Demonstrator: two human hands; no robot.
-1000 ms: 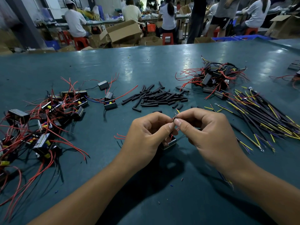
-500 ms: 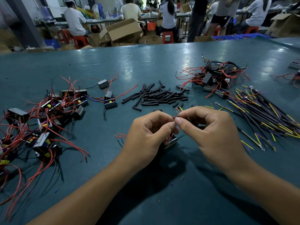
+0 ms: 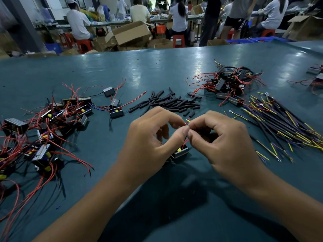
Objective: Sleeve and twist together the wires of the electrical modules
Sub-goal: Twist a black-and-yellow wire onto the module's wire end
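Red wire ends (image 3: 186, 122) and a yellow one stick up between the two hands, which meet above the green table (image 3: 104, 70). The left hand (image 3: 150, 137) pinches the wires with thumb and first finger, and the right hand (image 3: 223, 137) pinches them just beside it. Under the hands one small module (image 3: 180, 152) lies on the table, half hidden. Black sleeves (image 3: 171, 102) lie in a heap behind the hands. Modules with red wires are piled at the left (image 3: 43, 130) and far right (image 3: 227, 82), and long black cables (image 3: 279, 123) lie at the right
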